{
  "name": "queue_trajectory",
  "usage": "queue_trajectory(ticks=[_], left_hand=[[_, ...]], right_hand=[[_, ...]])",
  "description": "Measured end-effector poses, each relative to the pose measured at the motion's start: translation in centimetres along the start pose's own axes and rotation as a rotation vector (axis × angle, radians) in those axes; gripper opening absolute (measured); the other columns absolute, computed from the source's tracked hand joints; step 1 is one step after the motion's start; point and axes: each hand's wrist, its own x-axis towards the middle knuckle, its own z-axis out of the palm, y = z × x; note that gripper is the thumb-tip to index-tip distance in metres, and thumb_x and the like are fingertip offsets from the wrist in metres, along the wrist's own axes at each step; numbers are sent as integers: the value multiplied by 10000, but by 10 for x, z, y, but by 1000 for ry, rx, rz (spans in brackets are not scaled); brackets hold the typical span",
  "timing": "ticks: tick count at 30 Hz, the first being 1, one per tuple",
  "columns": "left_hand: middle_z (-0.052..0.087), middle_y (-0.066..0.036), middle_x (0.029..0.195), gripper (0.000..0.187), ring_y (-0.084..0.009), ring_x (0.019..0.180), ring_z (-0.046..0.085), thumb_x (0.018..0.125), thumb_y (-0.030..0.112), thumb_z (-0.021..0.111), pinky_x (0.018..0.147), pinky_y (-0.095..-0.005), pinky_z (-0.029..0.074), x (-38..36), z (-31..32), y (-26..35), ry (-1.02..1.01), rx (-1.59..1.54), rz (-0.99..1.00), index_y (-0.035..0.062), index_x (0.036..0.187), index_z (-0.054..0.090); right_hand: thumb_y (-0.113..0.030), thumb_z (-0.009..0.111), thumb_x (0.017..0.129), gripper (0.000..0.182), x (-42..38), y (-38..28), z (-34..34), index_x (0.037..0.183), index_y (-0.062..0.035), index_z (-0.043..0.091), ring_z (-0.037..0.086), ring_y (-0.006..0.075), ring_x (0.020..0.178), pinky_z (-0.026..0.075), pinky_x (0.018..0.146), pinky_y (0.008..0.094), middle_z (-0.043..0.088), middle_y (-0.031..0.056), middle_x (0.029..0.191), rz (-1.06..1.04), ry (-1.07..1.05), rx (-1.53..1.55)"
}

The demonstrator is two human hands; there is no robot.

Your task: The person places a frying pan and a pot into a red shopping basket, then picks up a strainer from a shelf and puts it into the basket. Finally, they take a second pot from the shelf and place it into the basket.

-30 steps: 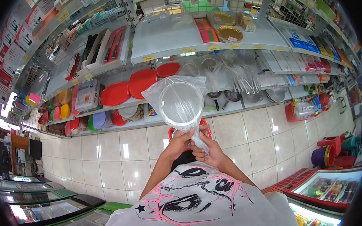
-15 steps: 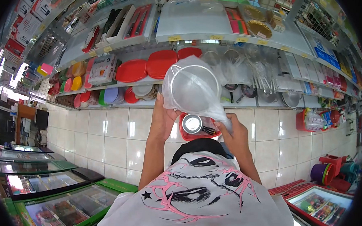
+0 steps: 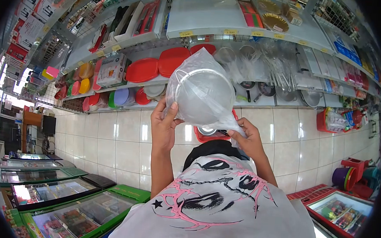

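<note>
A round mesh strainer (image 3: 205, 96) in a clear plastic bag is held up in front of the shelves. My left hand (image 3: 165, 125) grips its lower left edge, thumb on top of the plastic and fingers behind. At the lower right, my right hand (image 3: 247, 137) pinches the gathered, narrow end of the bag, where the handle part is hidden by bunched plastic. Below the strainer, a red basket (image 3: 199, 137) shows partly, with a silver round item (image 3: 207, 131) inside it.
Shelves (image 3: 213, 28) ahead hold red plastic lids (image 3: 142, 70), pans (image 3: 265, 89) and bagged utensils (image 3: 281, 70). Chest freezers stand behind at the left (image 3: 77, 217) and right (image 3: 342, 211). Purple and red tubs (image 3: 342, 177) are at the right.
My left hand has shifted round so its thumb lies on the strainer's front edge. The strainer has come slightly lower and covers more of the basket. The view has shifted a little.
</note>
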Motion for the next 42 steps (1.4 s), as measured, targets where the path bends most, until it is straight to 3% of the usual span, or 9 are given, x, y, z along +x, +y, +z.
queue_trajectory(ticks=[1,9,11,17,19,24,33,40,42], left_hand=[[637,-78,1148,303,-173,989,648,952,167,603,796,-378,556,-1,-2,-1,-17,1,-10,35,1217,540],[631,-59,1130,328,-157,972,635,950,211,618,764,-343,547,-6,-1,0,43,-3,3,45,1225,556],[623,-66,1145,337,-168,999,627,954,219,611,781,-358,544,-5,1,0,39,1,13,44,1235,547],[559,-132,1272,496,-271,1101,595,1000,407,471,894,-437,517,-5,-15,-35,-10,-97,-76,19,1308,467],[541,-155,1289,546,-302,1104,595,1008,441,421,911,-435,514,-9,-15,-49,-158,-33,-234,4,1336,432],[626,-104,1153,337,-202,1072,606,990,239,540,916,-346,500,-28,13,-67,-353,195,-319,-17,1203,588],[667,-81,1035,301,-132,948,607,967,218,596,823,-283,477,-27,14,-81,-334,91,-268,-13,1158,614],[639,-100,1134,291,-174,1032,589,994,227,534,940,-325,428,-33,19,-67,-329,-39,-350,-4,1163,584],[615,-105,1194,298,-182,1099,563,992,224,529,983,-331,401,-35,16,-69,-325,-71,-318,1,1184,569]], right_hand=[[-141,682,904,191,1,7,1,979,-60,526,457,2,521,319,427,196,597,-12,733,-124,-1,8],[-173,634,941,151,1,2,1,981,-61,542,427,2,513,314,449,186,558,-42,725,-163,-47,50],[-107,634,933,115,1,6,1,987,-27,571,511,51,787,425,687,221,560,-3,880,-41,-68,55],[-186,598,968,182,8,-1,8,1054,-25,604,503,44,753,425,668,217,562,-6,840,-61,-6,29],[-213,563,987,221,9,2,9,1095,-25,608,500,43,650,422,577,218,576,-5,812,-25,32,54],[-237,537,996,273,11,16,15,1158,-24,595,488,57,510,378,446,217,578,-1,764,9,48,74],[-307,459,1023,356,2,4,26,1252,-50,549,541,94,509,413,421,221,613,33,759,147,-146,183],[-346,464,1013,321,1,9,29,1135,-58,535,507,95,532,366,411,216,596,74,810,388,-319,721],[-301,510,994,247,5,19,26,1073,-67,509,432,70,526,305,398,203,531,50,827,522,-519,1105]])
